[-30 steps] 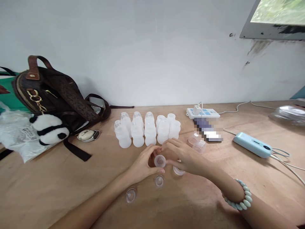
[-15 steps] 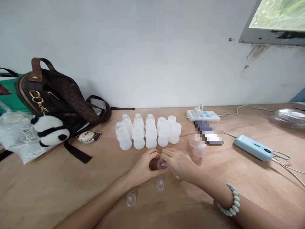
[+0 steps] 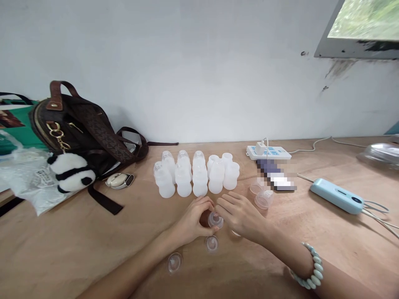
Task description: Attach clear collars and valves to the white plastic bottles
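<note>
My left hand (image 3: pixel 195 218) curves its thumb and fingers round a small clear plastic piece (image 3: pixel 215 220) on the wooden table. My right hand (image 3: pixel 237 212) bends over the right side of that piece, its fingers bunched at the piece's upper edge; their tips are partly hidden. Two clear round pieces lie nearer the front, one (image 3: pixel 212 243) just below the hands and one (image 3: pixel 175 262) further left. Behind the hands stand several white frosted bottles (image 3: pixel 200 181) in rows, some with clear domed tops. More clear cups (image 3: pixel 263 199) sit right of my right hand.
A brown backpack (image 3: pixel 84 124) with a panda toy (image 3: pixel 71 172) and a plastic bag (image 3: pixel 28 182) stand at the left, near a watch (image 3: pixel 129 180). At the right are a power strip (image 3: pixel 279 153), a blurred phone (image 3: pixel 276 176), a light blue device (image 3: pixel 337 196) and cables.
The whole view has shifted slightly, so things appear a little further right and lower. My right fingers have lifted a little off the clear piece, and more of it shows.
</note>
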### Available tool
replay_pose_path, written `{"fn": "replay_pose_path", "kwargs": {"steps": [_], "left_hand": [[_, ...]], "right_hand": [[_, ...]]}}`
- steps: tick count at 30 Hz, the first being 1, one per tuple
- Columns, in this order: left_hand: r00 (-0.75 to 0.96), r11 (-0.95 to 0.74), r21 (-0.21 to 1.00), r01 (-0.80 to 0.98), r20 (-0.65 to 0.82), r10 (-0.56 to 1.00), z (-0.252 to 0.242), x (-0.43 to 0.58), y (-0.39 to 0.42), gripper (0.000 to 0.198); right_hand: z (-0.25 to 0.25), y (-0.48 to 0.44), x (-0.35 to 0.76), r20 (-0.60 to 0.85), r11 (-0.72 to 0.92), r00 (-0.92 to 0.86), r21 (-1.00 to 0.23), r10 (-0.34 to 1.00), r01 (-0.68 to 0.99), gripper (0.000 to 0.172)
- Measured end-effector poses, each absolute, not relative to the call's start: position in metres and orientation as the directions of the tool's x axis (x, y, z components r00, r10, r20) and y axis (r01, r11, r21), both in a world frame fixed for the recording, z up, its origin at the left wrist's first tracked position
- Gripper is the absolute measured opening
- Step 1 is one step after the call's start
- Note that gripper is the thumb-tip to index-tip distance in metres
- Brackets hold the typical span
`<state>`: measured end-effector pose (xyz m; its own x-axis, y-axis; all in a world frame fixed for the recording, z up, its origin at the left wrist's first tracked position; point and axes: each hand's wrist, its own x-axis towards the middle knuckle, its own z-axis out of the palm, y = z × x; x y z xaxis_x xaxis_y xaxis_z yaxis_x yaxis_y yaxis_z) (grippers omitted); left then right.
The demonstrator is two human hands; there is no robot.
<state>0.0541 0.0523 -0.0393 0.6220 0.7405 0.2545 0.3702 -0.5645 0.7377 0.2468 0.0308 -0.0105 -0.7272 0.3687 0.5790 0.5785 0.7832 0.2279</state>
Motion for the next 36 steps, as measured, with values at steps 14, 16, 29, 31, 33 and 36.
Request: {"fn": "replay_pose_path", "kwargs": {"steps": [14,16,29,31,33,36], "left_hand": [[0.684,-0.58,0.714,0.393,0.194,0.703,-0.031,0.048,0.046,0.043],[0.688,-0.584,0.704,0.405,0.186,0.701,-0.032,0.047,0.046,0.047],[0.689,-0.584,0.703,0.405,0.186,0.701,-0.031,0.045,0.045,0.056],[0.666,-0.59,0.715,0.375,0.235,0.708,-0.031,0.044,0.043,0.054],[0.613,-0.619,0.711,0.335,0.335,0.716,-0.032,0.042,0.04,0.044],[0.428,-0.728,0.626,0.28,0.598,0.678,-0.033,0.04,0.037,0.037]], "right_hand": [[0.064,0.085,0.295,0.656,0.546,-0.305,-0.195,0.69,0.815,0.019],[0.077,0.111,0.297,0.516,0.56,-0.404,-0.189,0.755,0.806,0.028],[0.102,0.165,0.273,0.317,0.594,-0.515,-0.253,0.796,0.763,0.026],[0.118,0.149,0.291,0.46,0.576,-0.42,-0.278,0.782,0.768,0.028],[0.129,0.125,0.306,0.698,0.614,-0.218,-0.385,0.682,0.689,0.029],[0.123,0.081,0.312,0.73,0.637,0.022,-0.61,0.683,0.472,0.022]]}}
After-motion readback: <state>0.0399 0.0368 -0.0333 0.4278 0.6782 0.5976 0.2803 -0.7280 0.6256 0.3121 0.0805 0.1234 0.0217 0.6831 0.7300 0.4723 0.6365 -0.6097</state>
